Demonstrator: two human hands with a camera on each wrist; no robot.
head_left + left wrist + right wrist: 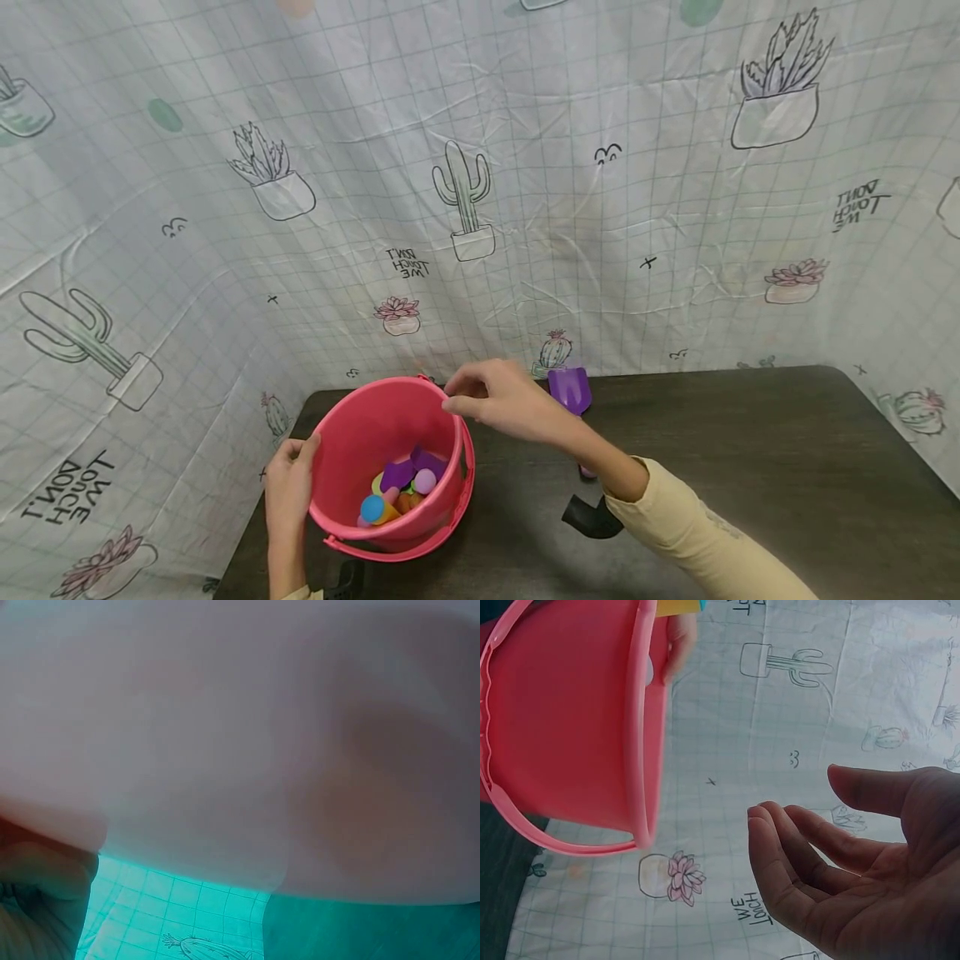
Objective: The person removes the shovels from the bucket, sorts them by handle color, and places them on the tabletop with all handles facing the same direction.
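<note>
A pink bucket point(408, 533) tilts toward me on the table's left side, its handle hanging down around the near side. Inside lie several small toys, among them a blue-and-orange piece point(372, 509), purple pieces point(397, 475) and a pink ball point(424, 481). My left hand point(288, 483) grips the bucket's left rim, thumb over the edge. The left wrist view is mostly filled by a blurred, pale surface, with some fingers point(45, 874) at its left edge. Beside the right rim hovers my right hand point(504, 402); in the right wrist view its fingers point(780, 862) bend loosely around nothing.
On the dark table point(712, 467), a purple toy shovel point(570, 390) lies to the right of the bucket, partly behind my right forearm. A white curtain point(562, 208) printed with potted cacti hangs along the back and sides of the table.
</note>
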